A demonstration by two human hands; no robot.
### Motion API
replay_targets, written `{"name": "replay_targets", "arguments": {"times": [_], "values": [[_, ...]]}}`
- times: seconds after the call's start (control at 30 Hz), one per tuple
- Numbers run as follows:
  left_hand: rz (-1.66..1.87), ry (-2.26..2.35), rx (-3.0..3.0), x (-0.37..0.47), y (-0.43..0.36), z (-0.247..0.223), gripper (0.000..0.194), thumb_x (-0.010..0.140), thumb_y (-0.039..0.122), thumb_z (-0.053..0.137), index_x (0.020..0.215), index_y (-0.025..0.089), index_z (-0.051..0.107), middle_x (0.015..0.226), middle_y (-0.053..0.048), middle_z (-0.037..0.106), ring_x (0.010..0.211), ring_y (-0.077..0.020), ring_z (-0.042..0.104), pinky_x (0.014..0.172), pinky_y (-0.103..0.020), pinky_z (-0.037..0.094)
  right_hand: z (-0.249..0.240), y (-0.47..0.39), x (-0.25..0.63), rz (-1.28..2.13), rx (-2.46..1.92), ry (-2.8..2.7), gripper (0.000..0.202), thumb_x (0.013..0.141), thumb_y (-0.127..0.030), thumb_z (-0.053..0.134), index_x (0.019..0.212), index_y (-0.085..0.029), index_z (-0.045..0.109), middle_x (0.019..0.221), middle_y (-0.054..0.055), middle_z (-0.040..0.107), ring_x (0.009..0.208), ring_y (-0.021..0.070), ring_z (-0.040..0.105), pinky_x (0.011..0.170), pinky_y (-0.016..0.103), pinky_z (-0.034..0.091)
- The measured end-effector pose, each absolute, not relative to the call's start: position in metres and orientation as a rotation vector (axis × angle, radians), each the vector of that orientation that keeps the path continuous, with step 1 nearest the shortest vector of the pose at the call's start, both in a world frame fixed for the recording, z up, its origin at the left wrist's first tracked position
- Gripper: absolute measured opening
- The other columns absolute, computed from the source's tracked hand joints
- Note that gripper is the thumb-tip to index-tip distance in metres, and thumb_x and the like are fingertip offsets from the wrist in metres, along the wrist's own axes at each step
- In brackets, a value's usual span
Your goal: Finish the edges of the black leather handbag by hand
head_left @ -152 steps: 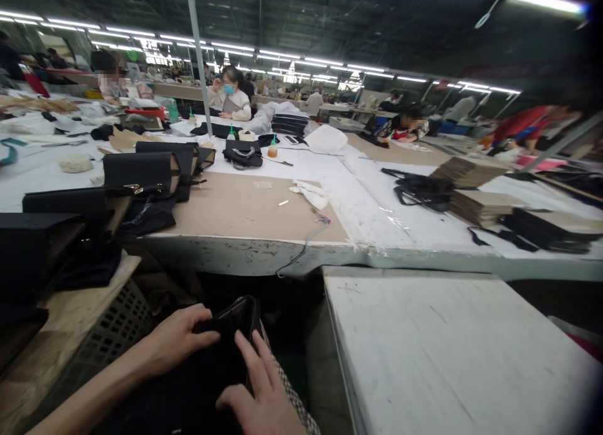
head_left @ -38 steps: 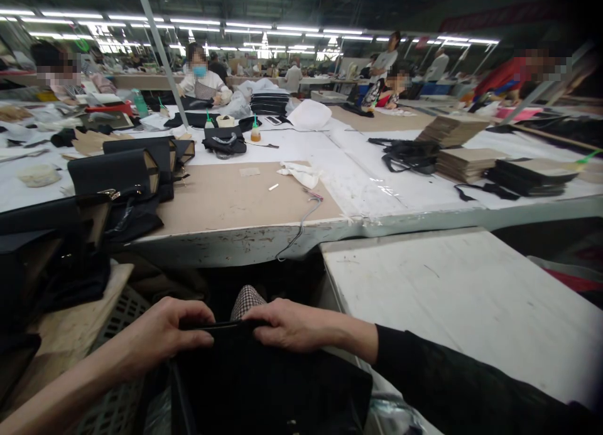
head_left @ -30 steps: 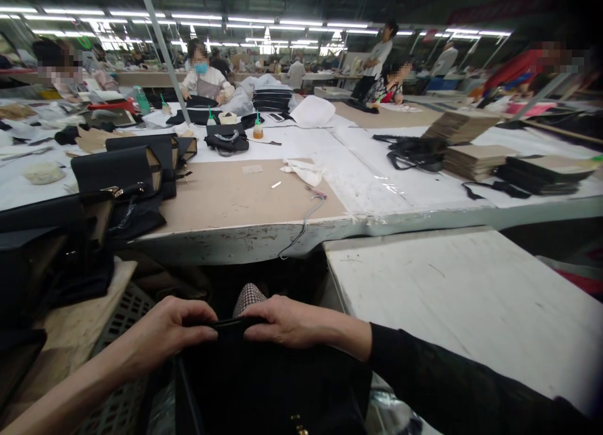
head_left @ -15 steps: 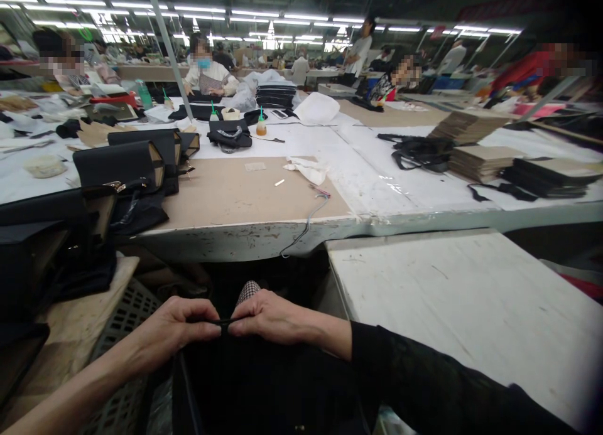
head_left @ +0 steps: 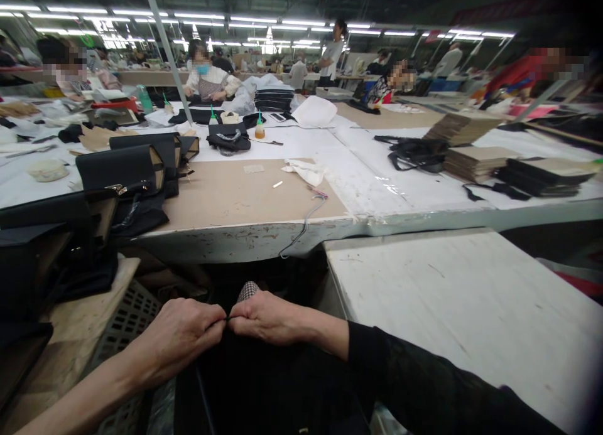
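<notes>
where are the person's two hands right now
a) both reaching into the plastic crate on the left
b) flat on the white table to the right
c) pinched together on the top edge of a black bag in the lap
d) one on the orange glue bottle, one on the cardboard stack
c: the left hand and right hand meet fingertip to fingertip on the top edge of the black bag, below the table's edge; the white table is untouched.

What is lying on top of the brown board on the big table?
On the brown board lie a white cloth, a small white stick and black bags at its left edge. What lies under the bags is hidden.
</notes>
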State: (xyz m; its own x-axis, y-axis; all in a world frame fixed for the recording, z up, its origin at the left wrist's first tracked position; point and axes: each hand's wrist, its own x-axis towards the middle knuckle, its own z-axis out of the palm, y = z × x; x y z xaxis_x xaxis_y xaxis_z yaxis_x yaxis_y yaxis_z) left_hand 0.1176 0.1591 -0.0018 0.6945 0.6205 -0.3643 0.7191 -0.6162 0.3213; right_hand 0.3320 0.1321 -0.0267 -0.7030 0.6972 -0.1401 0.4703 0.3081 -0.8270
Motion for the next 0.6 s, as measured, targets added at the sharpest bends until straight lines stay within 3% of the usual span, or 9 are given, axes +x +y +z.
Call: {"name": "replay_targets", "arguments": {"times": [0.23,0.37,0.6], "values": [[-0.215,1.020,1.987,0.103,0.170,-0.003,0.041,0.097,0.053,0.047,0.093,0.022,0.074,0.078,0.002,0.065,0.074,-0.0179,0.059,0.065,-0.025,0.039,-0.032,0.132,0.331,1.379,-1.116,-2.302,0.023,0.095,-0.028,0.051,0.074,-0.018,0.050,0.063,-0.006,0.042,0.057,0.0092,0.040,0.057,0.024,0.029],[-0.164,0.998,1.759,0.095,0.174,0.000,0.031,0.091,0.046,0.059,0.104,0.021,0.073,0.095,0.000,0.072,0.089,-0.0215,0.063,0.074,-0.026,0.045,-0.033,0.132,0.331,1.409,-1.117,-2.274,0.016,0.092,-0.030,0.054,0.085,-0.017,0.059,0.068,-0.004,0.050,0.060,0.0105,0.045,0.056,0.023,0.030],[-0.137,1.057,1.942,0.102,0.168,-0.002,0.030,0.092,0.044,0.056,0.101,0.023,0.075,0.087,0.002,0.071,0.079,-0.0187,0.061,0.069,-0.025,0.042,-0.037,0.133,0.334,1.390,-1.094,-2.268,0.017,0.095,-0.030,0.052,0.091,-0.017,0.063,0.073,-0.002,0.054,0.064,0.0113,0.047,0.060,0.024,0.033]]}}
